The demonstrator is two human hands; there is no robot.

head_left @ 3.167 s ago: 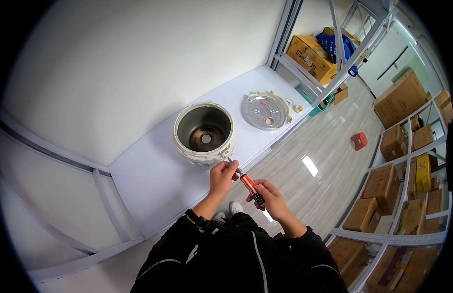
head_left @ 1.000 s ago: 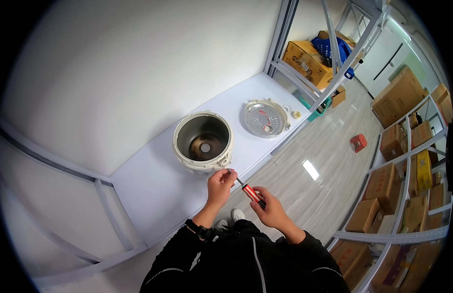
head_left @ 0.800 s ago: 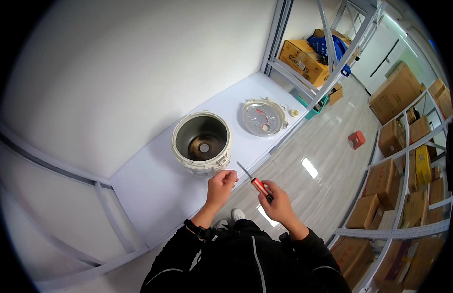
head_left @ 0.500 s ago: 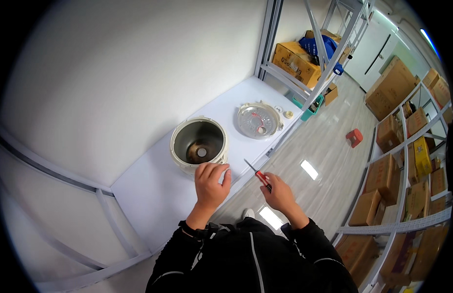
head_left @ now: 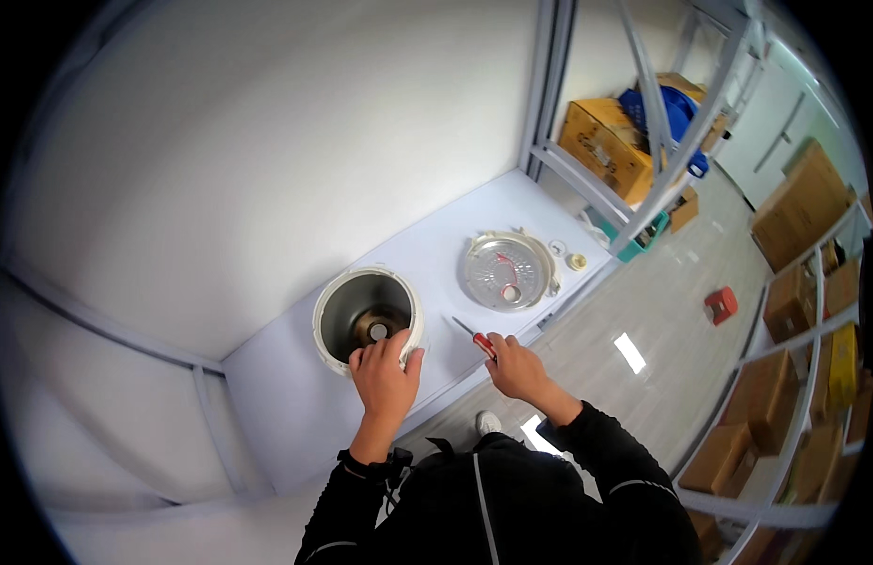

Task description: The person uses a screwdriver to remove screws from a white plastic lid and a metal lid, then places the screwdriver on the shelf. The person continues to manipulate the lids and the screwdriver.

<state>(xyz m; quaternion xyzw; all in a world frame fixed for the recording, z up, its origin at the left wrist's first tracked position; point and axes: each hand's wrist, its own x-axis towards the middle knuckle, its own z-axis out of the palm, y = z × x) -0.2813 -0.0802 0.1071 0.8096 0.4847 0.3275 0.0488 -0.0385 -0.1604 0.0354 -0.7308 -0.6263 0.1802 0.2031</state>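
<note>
Black long-sleeve jacket (head_left: pixel 493 508) w/ thin pale seam lines down front & right arm. Dark watch/strap (head_left: pixel 369 461) at left wrist. Hands (head_left: pixel 385 375) bare, no gloves.
</note>
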